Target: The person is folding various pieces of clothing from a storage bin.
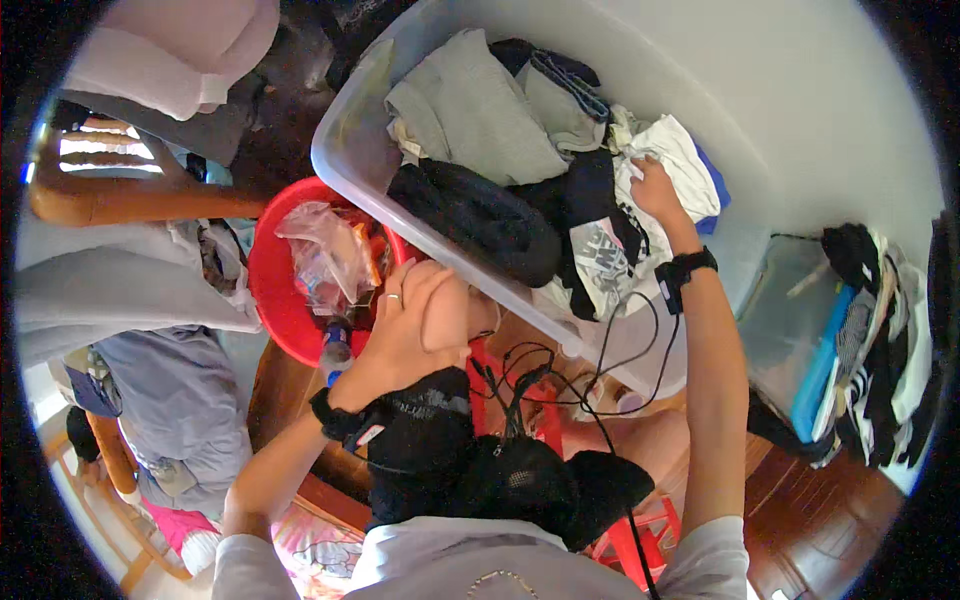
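A clear plastic storage bin (465, 262) holds folded and loose clothes. Its contents include a grey garment (480, 112), a dark rolled garment (487, 225) and a black garment with a printed white patch (600, 255). On a white cloth (679, 161) at the bin's right side rests my right hand (658, 187), its index finger extended; whether it grips any cloth is not clear. My left hand (409, 326) lies over my bent knee (446, 311), outside the bin, with the fingers spread and nothing seen in them. Both wrists wear black bands.
Left of the bin stands a red bucket (270, 300) with plastic wrappers and a bottle (337, 349). Black cables (600, 420) loop over my lap beside a black cap (525, 480). A wooden chair (82, 202) with clothes is at left; more clothes (885, 337) hang at right.
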Motion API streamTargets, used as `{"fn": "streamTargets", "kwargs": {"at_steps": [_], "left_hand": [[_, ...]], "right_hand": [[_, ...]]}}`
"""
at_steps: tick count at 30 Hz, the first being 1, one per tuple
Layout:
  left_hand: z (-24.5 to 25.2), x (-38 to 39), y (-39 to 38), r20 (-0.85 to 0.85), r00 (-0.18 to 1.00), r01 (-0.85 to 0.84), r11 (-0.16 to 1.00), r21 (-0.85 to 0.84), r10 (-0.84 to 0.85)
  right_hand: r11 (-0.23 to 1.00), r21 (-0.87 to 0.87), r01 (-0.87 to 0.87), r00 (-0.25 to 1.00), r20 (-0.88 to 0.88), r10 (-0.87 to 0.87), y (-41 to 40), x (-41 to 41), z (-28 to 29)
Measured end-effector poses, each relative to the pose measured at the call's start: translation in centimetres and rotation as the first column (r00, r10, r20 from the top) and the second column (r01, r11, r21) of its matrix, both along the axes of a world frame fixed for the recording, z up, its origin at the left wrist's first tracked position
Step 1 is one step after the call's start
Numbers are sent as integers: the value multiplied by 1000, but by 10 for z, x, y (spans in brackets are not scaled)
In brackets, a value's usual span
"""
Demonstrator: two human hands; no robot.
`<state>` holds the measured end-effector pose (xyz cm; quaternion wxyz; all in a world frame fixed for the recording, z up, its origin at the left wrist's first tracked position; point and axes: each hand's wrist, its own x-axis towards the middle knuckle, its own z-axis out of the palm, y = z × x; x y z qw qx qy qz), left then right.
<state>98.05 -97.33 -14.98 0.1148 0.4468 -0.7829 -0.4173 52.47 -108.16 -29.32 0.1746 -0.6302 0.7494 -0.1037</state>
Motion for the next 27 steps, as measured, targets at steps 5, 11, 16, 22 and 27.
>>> {"fn": "streamTargets", "kwargs": {"at_steps": [5, 11, 16, 22, 27], "left_hand": [[4, -5, -8, 75, 997, -42, 993, 111, 34], [9, -13, -14, 88, 995, -64, 990, 126, 53], [10, -16, -11, 93, 994, -55, 997, 53, 50], [1, -12, -3, 52, 998, -40, 998, -46, 42], [-17, -6, 3, 20, 1000, -10, 990, -142, 13]], "right_hand": [[994, 37, -107, 994, 8, 107, -60, -9, -55], [966, 258, -14, 1000, 20, 9, -85, -14, -90], [893, 350, 282, 701, 560, -441, -63, -13, -44], [917, 292, 270, 189, 918, -348, 11, -19, 61], [925, 73, 373, -67, 996, -52, 70, -25, 184]]}}
